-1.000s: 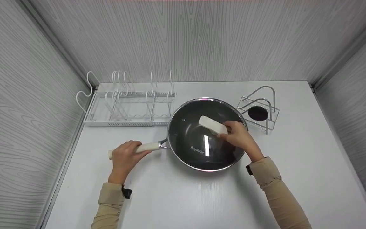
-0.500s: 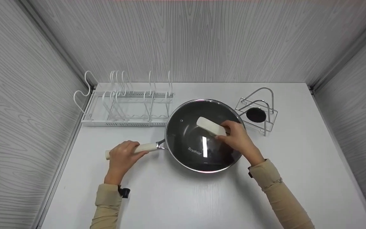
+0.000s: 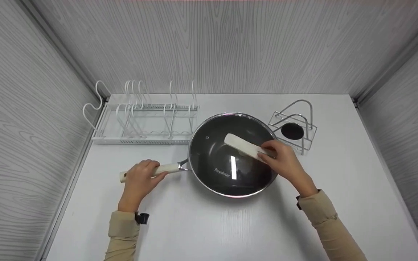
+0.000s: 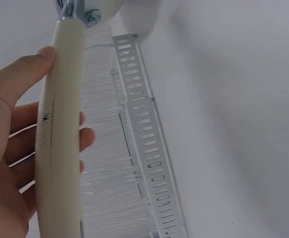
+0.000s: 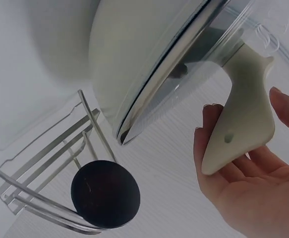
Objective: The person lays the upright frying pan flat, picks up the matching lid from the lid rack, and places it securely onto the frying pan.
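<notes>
A wok (image 5: 129, 54) with a cream outside and a long cream handle (image 4: 60, 129) stands mid-table in the head view, covered by a glass lid (image 3: 216, 156) marked Royalstar. My left hand (image 3: 140, 179) grips the long handle, thumb along one side and fingers curled behind. On top of the lid is a cream upright lid handle (image 5: 243, 109). Around its right end is my right hand (image 3: 283, 159); in the right wrist view the fingers lie behind it and the thumb stands slightly apart from it.
A white wire rack (image 3: 147, 139) with upright loops stands at the back left, close to the wok's rim. Right of the wok is a small chrome wire stand (image 3: 312, 136) with a dark round disc (image 5: 106, 193). Grey wood-grain panels (image 3: 223, 47) enclose the white table.
My right hand has slid right and toward me along the lid handle, uncovering more of it. The wok and left hand shifted slightly left in view early on, along with the racks.
</notes>
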`<state>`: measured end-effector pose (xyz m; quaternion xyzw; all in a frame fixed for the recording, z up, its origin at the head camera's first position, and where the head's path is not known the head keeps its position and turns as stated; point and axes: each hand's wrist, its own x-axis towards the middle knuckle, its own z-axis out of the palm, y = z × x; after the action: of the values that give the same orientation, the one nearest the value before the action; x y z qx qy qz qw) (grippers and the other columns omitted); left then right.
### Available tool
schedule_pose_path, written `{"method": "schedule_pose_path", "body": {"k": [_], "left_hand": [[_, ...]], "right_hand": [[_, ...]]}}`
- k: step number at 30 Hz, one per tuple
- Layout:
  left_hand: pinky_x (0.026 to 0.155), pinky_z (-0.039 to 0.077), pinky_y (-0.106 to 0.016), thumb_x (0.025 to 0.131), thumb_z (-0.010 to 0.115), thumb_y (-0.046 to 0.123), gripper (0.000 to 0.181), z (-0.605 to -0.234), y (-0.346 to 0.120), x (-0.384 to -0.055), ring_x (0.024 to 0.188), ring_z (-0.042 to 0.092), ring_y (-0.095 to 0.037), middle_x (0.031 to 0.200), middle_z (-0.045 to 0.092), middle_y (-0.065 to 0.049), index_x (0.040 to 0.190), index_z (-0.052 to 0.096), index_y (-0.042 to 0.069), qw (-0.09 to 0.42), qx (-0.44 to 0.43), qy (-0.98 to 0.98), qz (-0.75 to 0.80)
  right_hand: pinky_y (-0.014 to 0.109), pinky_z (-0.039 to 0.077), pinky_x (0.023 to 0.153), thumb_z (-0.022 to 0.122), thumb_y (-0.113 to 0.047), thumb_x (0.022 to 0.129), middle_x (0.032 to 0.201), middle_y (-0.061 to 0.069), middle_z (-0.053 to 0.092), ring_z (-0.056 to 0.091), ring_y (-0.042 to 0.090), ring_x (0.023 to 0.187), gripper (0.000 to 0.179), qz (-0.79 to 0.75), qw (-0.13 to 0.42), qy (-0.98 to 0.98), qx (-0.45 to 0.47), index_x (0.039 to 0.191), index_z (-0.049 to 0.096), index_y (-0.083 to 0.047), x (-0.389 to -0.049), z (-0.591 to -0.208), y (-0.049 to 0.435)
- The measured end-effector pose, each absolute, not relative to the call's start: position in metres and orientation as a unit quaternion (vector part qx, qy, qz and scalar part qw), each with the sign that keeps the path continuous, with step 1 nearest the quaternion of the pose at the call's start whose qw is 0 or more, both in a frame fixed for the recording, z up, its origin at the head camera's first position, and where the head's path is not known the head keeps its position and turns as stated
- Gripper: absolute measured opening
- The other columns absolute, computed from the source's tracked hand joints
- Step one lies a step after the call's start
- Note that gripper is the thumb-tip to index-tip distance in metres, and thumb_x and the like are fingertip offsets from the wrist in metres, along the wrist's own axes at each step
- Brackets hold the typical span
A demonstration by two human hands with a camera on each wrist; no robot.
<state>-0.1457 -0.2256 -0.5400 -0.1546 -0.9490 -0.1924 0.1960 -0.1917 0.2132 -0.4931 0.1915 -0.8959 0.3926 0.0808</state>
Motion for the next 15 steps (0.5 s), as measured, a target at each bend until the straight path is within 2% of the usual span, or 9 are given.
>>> {"method": "schedule_pose_path", "body": {"k": [5, 11, 13, 15], "left_hand": [[0.065, 0.055, -0.045, 0.084, 0.080, 0.023, 0.026, -0.529, -0.220, -0.142, 0.073, 0.066, -0.029, 0.088, 0.071, -0.012, 0.094, 0.072, 0.001, 0.156, -0.142, -0.958, -0.193], [0.063, 0.055, -0.044, 0.086, 0.078, 0.023, 0.023, -0.516, -0.213, -0.141, 0.069, 0.066, -0.029, 0.089, 0.072, -0.012, 0.094, 0.072, 0.002, 0.148, -0.146, -0.961, -0.183], [0.061, 0.055, -0.044, 0.087, 0.078, 0.024, 0.023, -0.512, -0.209, -0.141, 0.066, 0.065, -0.029, 0.088, 0.072, -0.012, 0.094, 0.072, 0.002, 0.153, -0.151, -0.960, -0.179], [0.059, 0.054, -0.044, 0.087, 0.078, 0.024, 0.024, -0.507, -0.206, -0.140, 0.064, 0.064, -0.029, 0.087, 0.072, -0.012, 0.094, 0.072, 0.002, 0.162, -0.157, -0.959, -0.174]], "right_hand": [[0.045, 0.054, 0.081, 0.076, -0.009, 0.086, 0.099, 0.014, 0.070, 0.066, 0.028, 0.092, 0.023, 0.384, 0.079, -0.897, 0.203, 0.105, 0.069, 0.003, -0.185, -0.484, 0.231], [0.050, 0.054, 0.087, 0.074, -0.008, 0.088, 0.104, 0.015, 0.070, 0.068, 0.030, 0.097, 0.024, 0.398, 0.080, -0.895, 0.187, 0.109, 0.068, 0.003, -0.172, -0.467, 0.257], [0.047, 0.055, 0.087, 0.074, -0.007, 0.088, 0.105, 0.014, 0.070, 0.068, 0.030, 0.097, 0.025, 0.396, 0.087, -0.896, 0.181, 0.110, 0.068, 0.002, -0.167, -0.462, 0.265], [0.038, 0.055, 0.086, 0.074, -0.007, 0.089, 0.104, 0.013, 0.071, 0.068, 0.028, 0.096, 0.024, 0.389, 0.104, -0.898, 0.177, 0.110, 0.068, 0.002, -0.162, -0.458, 0.272]]}}
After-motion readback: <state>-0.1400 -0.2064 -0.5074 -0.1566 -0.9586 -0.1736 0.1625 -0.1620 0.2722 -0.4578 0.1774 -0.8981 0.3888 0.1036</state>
